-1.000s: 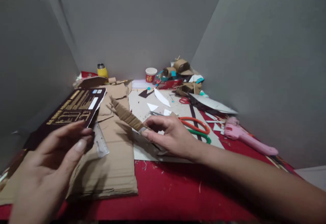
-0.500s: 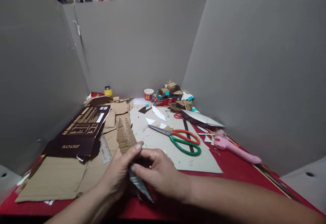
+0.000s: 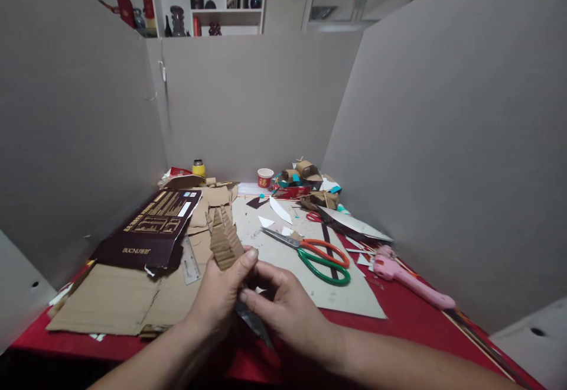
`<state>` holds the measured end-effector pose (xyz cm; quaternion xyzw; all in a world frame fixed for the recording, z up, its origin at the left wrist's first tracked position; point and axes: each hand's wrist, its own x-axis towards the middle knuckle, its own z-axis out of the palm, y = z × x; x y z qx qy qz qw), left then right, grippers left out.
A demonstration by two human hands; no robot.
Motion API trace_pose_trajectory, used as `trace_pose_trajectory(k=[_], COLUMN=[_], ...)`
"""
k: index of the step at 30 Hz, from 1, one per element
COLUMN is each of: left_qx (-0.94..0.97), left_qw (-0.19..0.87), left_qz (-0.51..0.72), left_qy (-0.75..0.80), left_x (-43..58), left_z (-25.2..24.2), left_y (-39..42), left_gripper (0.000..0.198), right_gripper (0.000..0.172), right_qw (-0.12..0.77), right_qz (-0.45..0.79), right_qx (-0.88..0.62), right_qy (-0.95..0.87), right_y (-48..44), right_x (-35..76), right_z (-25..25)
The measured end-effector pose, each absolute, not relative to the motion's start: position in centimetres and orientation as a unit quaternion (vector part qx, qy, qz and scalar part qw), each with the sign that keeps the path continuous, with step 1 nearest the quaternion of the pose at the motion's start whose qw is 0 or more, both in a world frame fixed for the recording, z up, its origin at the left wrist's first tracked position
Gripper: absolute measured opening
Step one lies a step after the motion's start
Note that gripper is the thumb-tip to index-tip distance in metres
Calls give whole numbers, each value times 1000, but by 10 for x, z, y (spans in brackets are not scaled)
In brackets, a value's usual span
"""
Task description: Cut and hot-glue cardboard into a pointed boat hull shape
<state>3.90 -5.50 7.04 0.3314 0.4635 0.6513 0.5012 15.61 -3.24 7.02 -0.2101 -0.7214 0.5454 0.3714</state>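
My left hand [image 3: 219, 295] pinches the lower end of a ribbed strip of corrugated cardboard [image 3: 224, 239], which stands tilted upward over the table. My right hand [image 3: 286, 307] is closed right beside it, fingers curled onto a dark narrow piece [image 3: 254, 322] that sticks out below both hands; what that piece is I cannot make out. Both hands meet near the front of the red table [image 3: 390, 331], just before the grey board [image 3: 349, 298].
Orange-and-green scissors [image 3: 316, 251] lie on the grey board. A pink glue gun [image 3: 410, 278] rests at the right. A dark printed box sheet [image 3: 153, 230], a clear ruler [image 3: 190, 260] and flat cardboard [image 3: 110, 301] cover the left. Cups and scraps crowd the back; grey partitions enclose three sides.
My left hand left the dark box sheet and joined my right hand on the cardboard strip, which was drawn nearer and stood upright. The view lifted, showing shelves behind the partitions.
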Motion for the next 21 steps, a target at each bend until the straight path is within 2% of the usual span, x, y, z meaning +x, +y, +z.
trace_pose_trajectory(k=[3, 8, 11, 13, 15, 18, 21], left_qx=[307, 312, 349, 367, 375, 374, 392], left_qw=[512, 565, 644, 707, 758, 795, 721], left_qz=[662, 659, 611, 550, 493, 431, 480], left_qy=[453, 385, 301, 251, 206, 205, 311], left_x=[41, 32, 19, 11, 8, 11, 18], left_z=[67, 74, 81, 84, 84, 80, 76], left_y=[-50, -54, -65, -74, -83, -93, -100], left_gripper=[39, 32, 39, 49, 56, 58, 45], right_gripper=[7, 12, 17, 26, 35, 39, 32], right_qw=[381, 346, 443, 457, 417, 330, 266], right_qz=[537, 506, 398, 377, 441, 579, 670], right_qx=[-216, -227, -277, -318, -311, -246, -205], right_qy=[-721, -756, -754, -740, -732, -704, -662], right_y=[-31, -26, -16, -8, -3, -5, -14], right_x=[153, 166, 183, 190, 193, 188, 179], right_z=[72, 83, 97, 106, 113, 117, 118])
